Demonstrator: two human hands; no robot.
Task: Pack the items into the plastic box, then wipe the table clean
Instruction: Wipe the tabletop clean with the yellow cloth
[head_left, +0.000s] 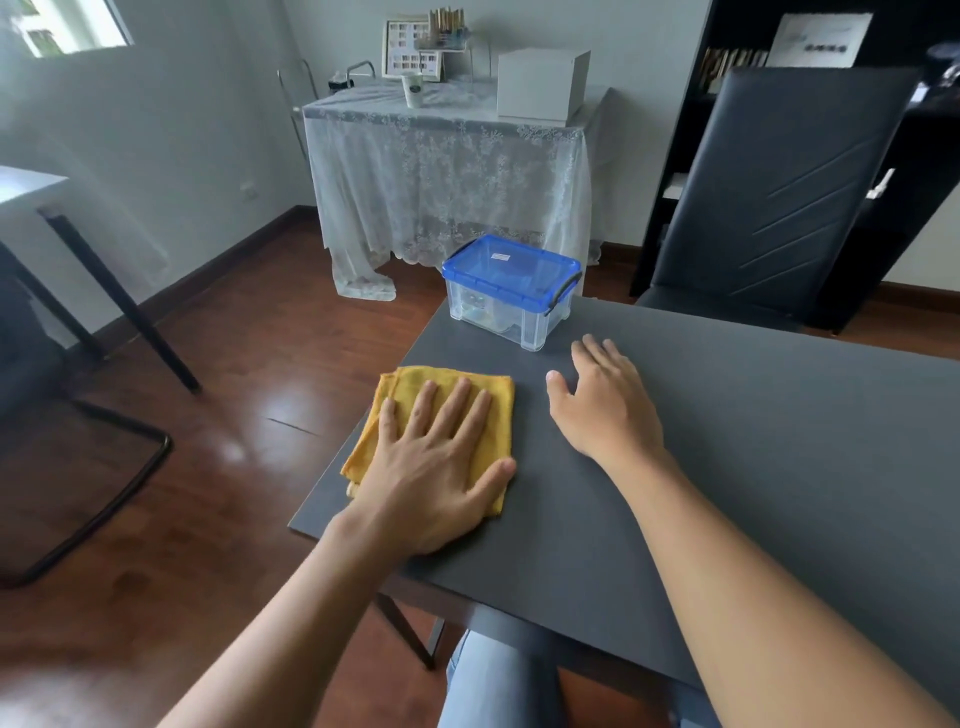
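My left hand (441, 462) lies open, fingers spread, pressing a folded yellow cloth (431, 410) flat near the desk's (727, 467) left edge. My right hand (605, 400) rests open, palm down, on the bare desk just beside it. The soft, nubby cloth overhangs that edge; a leftward wipe could drag it off the smooth dark surface. The clear plastic box (511, 291), blue lid on, stands at the far corner.

The table (727, 441) is a plain dark grey, and on it the cloth (457, 379) is mustard yellow. Behind the cloth, the plastic box (498, 312) is clear with a bright blue lid (511, 267) and dark grey latches. Beyond the table, the floor (208, 364) is glossy reddish-brown wood, the chair (779, 197) is black, and a white floral lace cover (447, 176) drapes a side table.
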